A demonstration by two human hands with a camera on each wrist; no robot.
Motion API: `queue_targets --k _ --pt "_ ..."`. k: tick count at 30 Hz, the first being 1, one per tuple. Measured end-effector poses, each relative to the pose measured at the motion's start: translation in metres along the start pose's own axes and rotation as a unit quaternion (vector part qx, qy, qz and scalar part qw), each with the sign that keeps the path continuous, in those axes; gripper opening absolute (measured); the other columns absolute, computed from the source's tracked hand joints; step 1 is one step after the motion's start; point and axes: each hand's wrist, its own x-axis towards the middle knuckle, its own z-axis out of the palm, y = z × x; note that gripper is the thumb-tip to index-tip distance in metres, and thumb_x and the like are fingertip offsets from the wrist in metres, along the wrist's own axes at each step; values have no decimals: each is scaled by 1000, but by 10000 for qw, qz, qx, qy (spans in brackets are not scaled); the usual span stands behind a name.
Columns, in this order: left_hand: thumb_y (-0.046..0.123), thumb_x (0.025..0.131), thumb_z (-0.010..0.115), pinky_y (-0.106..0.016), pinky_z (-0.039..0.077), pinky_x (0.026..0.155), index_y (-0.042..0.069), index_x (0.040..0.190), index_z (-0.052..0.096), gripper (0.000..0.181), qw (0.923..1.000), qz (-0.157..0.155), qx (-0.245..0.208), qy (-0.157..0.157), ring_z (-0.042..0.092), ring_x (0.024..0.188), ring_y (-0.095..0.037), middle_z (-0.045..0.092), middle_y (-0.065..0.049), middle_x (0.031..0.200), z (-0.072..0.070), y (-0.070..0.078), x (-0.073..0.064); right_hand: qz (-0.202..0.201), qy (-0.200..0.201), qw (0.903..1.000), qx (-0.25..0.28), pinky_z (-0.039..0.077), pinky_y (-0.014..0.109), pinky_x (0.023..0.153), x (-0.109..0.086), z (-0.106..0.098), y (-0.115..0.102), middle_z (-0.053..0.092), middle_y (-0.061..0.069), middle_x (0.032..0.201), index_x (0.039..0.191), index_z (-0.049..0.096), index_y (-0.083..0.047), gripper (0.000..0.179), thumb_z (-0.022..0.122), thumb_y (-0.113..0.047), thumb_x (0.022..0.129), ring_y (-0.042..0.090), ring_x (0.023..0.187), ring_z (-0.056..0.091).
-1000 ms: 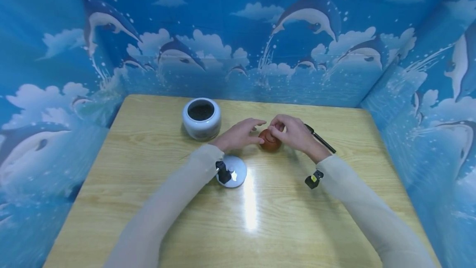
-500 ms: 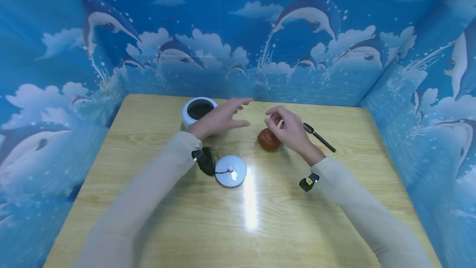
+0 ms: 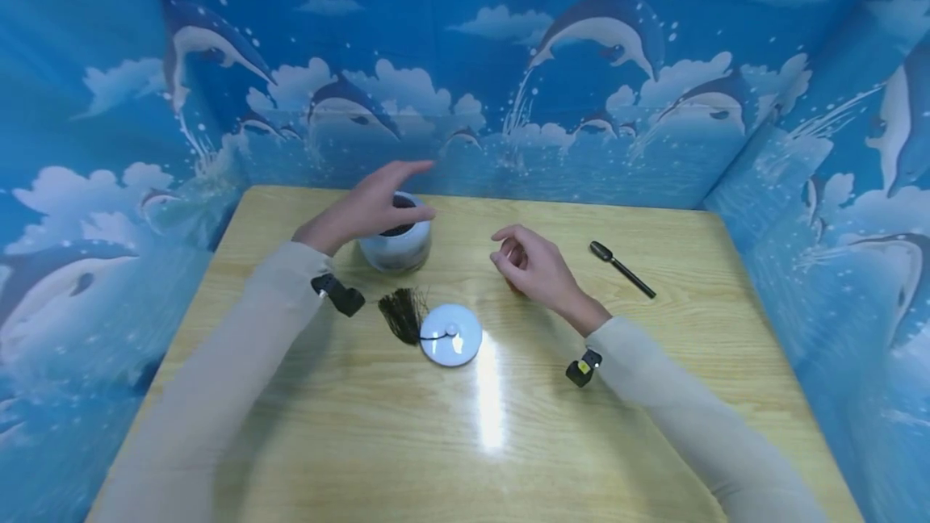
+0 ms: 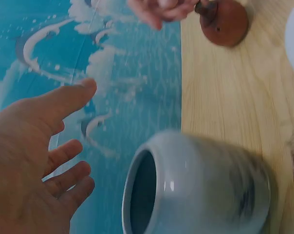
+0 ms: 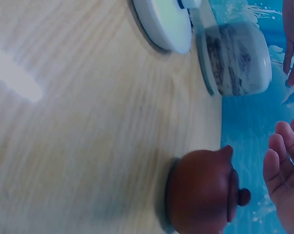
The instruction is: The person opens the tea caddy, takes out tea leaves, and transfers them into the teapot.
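Observation:
My left hand (image 3: 366, 204) is over the white ceramic jar (image 3: 395, 253), its thumb and fingers spread and holding nothing. In the left wrist view, the round mouth of the jar (image 4: 200, 190) faces the hand (image 4: 45, 146). My right hand (image 3: 538, 269) is loosely curled and empty above a small reddish-brown clay teapot, mostly hidden behind it in the head view. From the right wrist, the teapot (image 5: 198, 195) shows upright with its knobbed lid on, apart from the fingers (image 5: 278, 165).
A round white lid (image 3: 450, 349) with a knob lies near the table's middle, a dark tassel (image 3: 401, 315) tied to it. At the right is a black spoon (image 3: 622, 269). A blue dolphin-print cloth (image 3: 465, 47) encloses the back and sides.
My left hand has left the teapot and moved left over the jar, uncovering the tassel. My right hand has come off the teapot's lid and shifted slightly left.

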Motion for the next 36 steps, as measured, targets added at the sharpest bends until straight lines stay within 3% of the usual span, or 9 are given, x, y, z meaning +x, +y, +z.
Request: queue_targets --k 8,15,20,28,36 --pt "54 102 74 -71 24 133 24 176 20 97 9988 -488 16 -77 17 169 -38 19 -9 183 -13 -34 -15 49 -208 9998 58 61 31 75 -3 21 1 73 2 104 140 68 -9 38 73 -24 106 13 87 69" --pt "64 94 78 -75 19 132 25 177 17 111 9973 -716 -132 -128 13 169 -42 14 -11 184 -13 -54 -26 8 -536 9986 -10 63 34 81 -7 41 0 71 1 110 143 68 -10 43 73 -30 105 13 93 69" --pt "67 90 81 -78 23 129 30 177 15 115 9953 -940 -191 -160 18 168 -43 13 -10 184 -9 -63 -32 -8 -890 9960 -71 61 34 84 -11 53 0 70 -1 110 145 66 -12 46 73 -34 105 12 95 67" --pt "55 90 88 -71 30 130 33 177 11 118 9923 -818 -868 -331 26 165 -43 13 -11 184 1 -75 -43 -122 -1273 9910 -397 56 28 82 -18 68 -1 68 -6 102 140 71 -16 49 78 -44 101 8 89 61" --pt "45 87 93 -66 30 132 32 177 6 126 9908 -649 -1171 -172 24 166 -43 7 -8 185 13 -88 -47 -313 -1522 9860 -613 49 25 77 -22 75 -2 64 -11 93 131 75 -20 51 86 -52 92 8 85 56"
